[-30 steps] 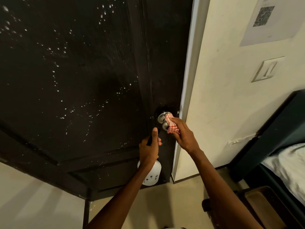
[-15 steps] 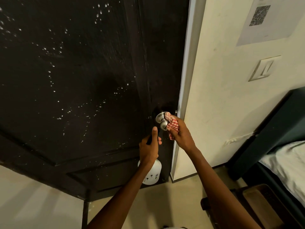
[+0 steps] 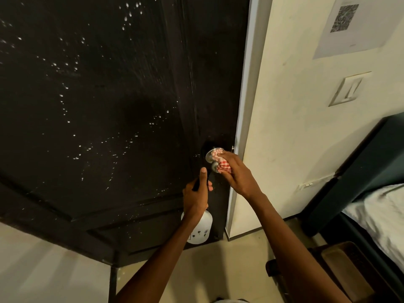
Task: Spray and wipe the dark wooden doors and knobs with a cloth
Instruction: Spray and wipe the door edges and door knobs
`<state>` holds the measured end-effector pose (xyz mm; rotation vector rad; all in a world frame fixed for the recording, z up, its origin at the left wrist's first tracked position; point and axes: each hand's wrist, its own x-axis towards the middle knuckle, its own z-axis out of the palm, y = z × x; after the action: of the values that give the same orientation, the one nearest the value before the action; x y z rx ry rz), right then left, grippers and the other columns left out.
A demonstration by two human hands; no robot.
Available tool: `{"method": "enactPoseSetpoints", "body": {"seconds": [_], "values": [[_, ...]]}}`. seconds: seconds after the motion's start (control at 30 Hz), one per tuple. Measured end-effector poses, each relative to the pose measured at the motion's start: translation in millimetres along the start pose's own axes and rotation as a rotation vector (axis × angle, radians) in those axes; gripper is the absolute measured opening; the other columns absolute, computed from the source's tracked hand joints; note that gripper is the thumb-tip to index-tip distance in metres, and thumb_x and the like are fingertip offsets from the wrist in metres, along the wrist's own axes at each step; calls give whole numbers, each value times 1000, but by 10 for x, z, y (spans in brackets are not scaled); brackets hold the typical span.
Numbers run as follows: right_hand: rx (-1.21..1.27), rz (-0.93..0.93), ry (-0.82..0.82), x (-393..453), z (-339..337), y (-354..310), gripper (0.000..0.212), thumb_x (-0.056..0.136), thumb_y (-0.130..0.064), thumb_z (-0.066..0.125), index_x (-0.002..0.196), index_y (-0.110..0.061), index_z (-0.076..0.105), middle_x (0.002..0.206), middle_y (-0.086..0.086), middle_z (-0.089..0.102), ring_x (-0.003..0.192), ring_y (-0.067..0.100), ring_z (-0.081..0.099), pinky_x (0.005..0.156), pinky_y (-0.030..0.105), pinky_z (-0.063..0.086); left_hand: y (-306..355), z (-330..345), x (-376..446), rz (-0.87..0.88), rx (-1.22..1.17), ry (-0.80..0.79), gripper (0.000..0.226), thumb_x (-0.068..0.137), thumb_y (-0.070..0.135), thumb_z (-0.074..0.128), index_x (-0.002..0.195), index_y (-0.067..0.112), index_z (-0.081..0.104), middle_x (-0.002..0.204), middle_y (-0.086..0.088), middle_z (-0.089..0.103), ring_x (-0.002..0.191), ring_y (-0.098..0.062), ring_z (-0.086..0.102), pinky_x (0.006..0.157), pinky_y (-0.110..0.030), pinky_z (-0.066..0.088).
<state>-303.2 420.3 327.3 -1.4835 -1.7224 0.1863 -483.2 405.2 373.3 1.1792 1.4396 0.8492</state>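
Observation:
A dark wooden door [image 3: 98, 101] fills the left of the view, speckled with white spray droplets. Its silver knob [image 3: 210, 157] sits near the right edge. My right hand [image 3: 237, 174] grips a red-and-white checked cloth [image 3: 222, 162] and presses it round the knob from the right. Just below and left of the knob, my left hand [image 3: 196, 194] holds a white spray bottle [image 3: 200, 228] by its dark head, thumb pointing up. The bottle's body hangs beneath that hand.
A pale door frame [image 3: 244, 110] and cream wall [image 3: 290, 127] stand right of the door, with a light switch [image 3: 347, 89] and a paper with a code [image 3: 349, 25]. A dark bed frame with white bedding [image 3: 384, 217] is at the right.
My right hand has shifted the cloth upward over the knob, covering more of it. My left hand and the bottle stay in about the same place.

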Motion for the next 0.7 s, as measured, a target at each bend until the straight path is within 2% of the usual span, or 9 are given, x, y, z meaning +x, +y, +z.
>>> {"method": "enactPoseSetpoints", "body": {"seconds": [0.1,0.17,0.23,0.3,0.4,0.47,0.53,0.57,0.7], "values": [[-127,-76,-9,30,15,55,58,104,-49,44,153,-20,41,156,10,40,135,31,49,109,42,49,6,8,-5,-3,3,-14,70,91,80,41,87,17,72,91,-6,75,68,-18,61,47,-24,41],[-102,-47,15,-6,38,97,56,103,-47,48,153,-21,42,155,8,42,136,25,48,108,42,50,12,19,-11,-5,-2,-22,72,89,82,41,88,17,73,91,-6,76,69,-18,61,47,-25,41],[59,71,104,-95,83,64,53,102,-43,52,151,-25,44,150,3,48,133,13,48,108,42,49,32,28,-12,-8,-10,-25,72,91,79,42,89,14,73,89,-6,76,61,-15,57,44,-22,39],[304,214,186,-189,166,-28,48,102,-41,53,149,-39,45,146,-11,54,132,5,50,110,41,46,65,19,-14,-3,-22,-14,71,92,77,43,88,13,73,87,-6,76,56,-13,54,43,-22,38],[633,403,252,-256,329,-175,48,102,-38,57,148,-44,45,143,-14,57,132,10,54,113,46,44,62,-3,-11,-7,-35,1,68,90,79,45,84,17,72,85,-4,76,55,-14,56,44,-24,40],[705,467,302,-283,410,-233,48,101,-40,58,146,-46,45,144,-11,57,133,11,54,114,51,42,46,-25,-26,-7,-52,-2,72,82,87,45,81,21,72,87,-4,76,62,-16,59,49,-25,43],[670,467,317,-290,420,-266,49,102,-38,58,147,-50,42,148,-10,54,136,12,51,116,51,40,26,-43,-41,-16,-51,-13,77,76,94,44,81,23,72,89,-4,76,66,-17,60,56,-27,45],[614,441,313,-278,413,-248,51,104,-36,56,149,-49,40,151,-10,51,138,12,48,117,49,39,37,-53,-47,-20,-54,-20,77,77,92,44,82,21,72,89,-5,75,63,-15,59,54,-26,44],[262,195,212,-160,331,-105,52,106,-36,48,156,-32,36,162,-6,35,148,16,35,118,48,38,80,-76,-30,-34,-37,-11,66,88,79,46,85,18,72,89,-6,75,57,-12,56,46,-23,40]]}}
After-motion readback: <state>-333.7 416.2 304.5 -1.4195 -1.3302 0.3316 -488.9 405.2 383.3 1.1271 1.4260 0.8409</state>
